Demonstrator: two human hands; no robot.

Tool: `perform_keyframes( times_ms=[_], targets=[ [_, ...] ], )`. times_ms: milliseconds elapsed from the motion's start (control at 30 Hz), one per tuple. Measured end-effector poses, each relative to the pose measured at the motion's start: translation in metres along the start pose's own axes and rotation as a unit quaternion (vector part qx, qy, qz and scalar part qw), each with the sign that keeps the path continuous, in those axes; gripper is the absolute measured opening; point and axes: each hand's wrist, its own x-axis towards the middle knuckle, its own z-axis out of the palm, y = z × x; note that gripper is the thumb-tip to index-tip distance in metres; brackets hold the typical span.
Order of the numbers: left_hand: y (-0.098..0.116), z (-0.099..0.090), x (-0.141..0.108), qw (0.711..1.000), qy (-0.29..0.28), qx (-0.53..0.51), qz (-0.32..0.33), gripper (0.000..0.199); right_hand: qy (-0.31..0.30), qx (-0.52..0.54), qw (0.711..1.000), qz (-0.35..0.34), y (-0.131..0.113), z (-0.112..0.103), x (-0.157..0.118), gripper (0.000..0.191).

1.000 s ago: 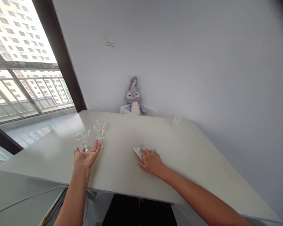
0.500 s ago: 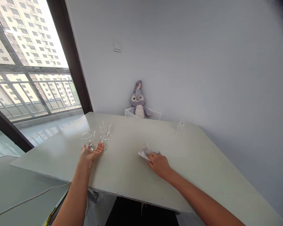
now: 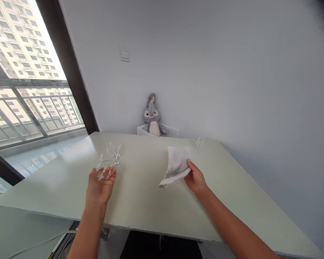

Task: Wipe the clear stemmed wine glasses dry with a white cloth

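My left hand (image 3: 101, 183) is at the left of the table, its fingers curled around a clear stemmed glass (image 3: 104, 164). Transparency and blur make the glass's outline hard to follow. Just behind it stand several more stemmed glasses (image 3: 117, 158), close together and overlapping in view. Toward the middle right, my right hand (image 3: 196, 178) grips a white cloth (image 3: 178, 160) at its right edge, thumb on top. The cloth is held up, spread open, with its lower left corner hanging. One more stemmed glass (image 3: 199, 141) stands apart near the back right of the table.
The pale table (image 3: 140, 201) spans the view, its near edge chipped. At the back, a grey plush toy (image 3: 152, 115) sits in a white perforated basket (image 3: 171, 132) against the wall. A window (image 3: 35, 108) is on the left; a white cable (image 3: 37, 244) runs below the table edge.
My right hand has lifted the cloth off the table and it has unfolded. My left fingers have closed around a glass. The view has shifted slightly to the right.
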Motion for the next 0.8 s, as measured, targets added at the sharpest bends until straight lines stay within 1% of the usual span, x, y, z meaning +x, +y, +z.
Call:
perform_keyframes(
  times_ms=[33,67,133,200,233,267,300,333,400,467,500,533,567,600,667,733,800],
  targets=[
    [-0.014,0.009,-0.008,0.999,-0.043,0.007,-0.007,0.018,-0.002,0.013,1.0,0.011,-0.004,0.002,0.0,0.027],
    [-0.029,0.019,-0.013,0.996,-0.088,0.011,-0.031,0.017,0.0,0.014,1.0,0.02,-0.006,0.004,0.0,0.029],
    [-0.062,0.04,-0.017,0.986,-0.151,0.011,-0.067,0.016,0.03,0.001,1.0,0.009,-0.009,0.008,0.002,0.03],
    [-0.095,0.059,-0.015,0.98,-0.177,0.01,-0.093,0.013,0.092,-0.029,0.994,-0.049,-0.01,0.013,0.006,0.029],
    [-0.111,0.067,-0.013,0.977,-0.188,0.016,-0.099,0.013,0.119,-0.058,0.987,-0.088,-0.009,0.016,0.007,0.029],
    [-0.126,0.074,-0.011,0.975,-0.196,0.026,-0.101,0.013,0.133,-0.098,0.978,-0.128,-0.008,0.019,0.008,0.03],
    [-0.14,0.08,-0.008,0.973,-0.208,0.037,-0.098,0.014,0.129,-0.151,0.966,-0.164,-0.006,0.022,0.008,0.031],
    [-0.153,0.085,-0.006,0.969,-0.223,0.051,-0.091,0.015,0.106,-0.212,0.952,-0.193,-0.004,0.025,0.007,0.032],
    [-0.174,0.09,-0.004,0.96,-0.257,0.082,-0.069,0.018,0.024,-0.326,0.916,-0.234,0.003,0.029,0.006,0.034],
    [-0.19,0.092,-0.002,0.951,-0.285,0.112,-0.05,0.02,-0.048,-0.39,0.883,-0.255,0.012,0.03,0.005,0.036],
    [-0.195,0.091,0.0,0.946,-0.295,0.124,-0.045,0.021,-0.067,-0.4,0.878,-0.254,0.016,0.029,0.005,0.038],
    [-0.2,0.09,0.002,0.943,-0.302,0.133,-0.044,0.023,-0.076,-0.397,0.882,-0.242,0.02,0.026,0.007,0.039],
    [-0.203,0.087,0.004,0.94,-0.307,0.142,-0.045,0.023,-0.081,-0.386,0.893,-0.219,0.023,0.022,0.008,0.039],
    [-0.205,0.085,0.006,0.936,-0.313,0.152,-0.048,0.024,-0.088,-0.369,0.907,-0.185,0.026,0.017,0.011,0.037],
    [-0.209,0.078,0.009,0.925,-0.329,0.182,-0.051,0.025,-0.12,-0.326,0.932,-0.106,0.03,0.008,0.015,0.033],
    [-0.21,0.073,0.011,0.906,-0.361,0.216,-0.044,0.026,-0.158,-0.293,0.942,-0.046,0.032,0.001,0.019,0.032],
    [-0.21,0.069,0.011,0.885,-0.395,0.243,-0.03,0.027,-0.17,-0.276,0.946,-0.016,0.034,-0.001,0.022,0.037]
  ],
)
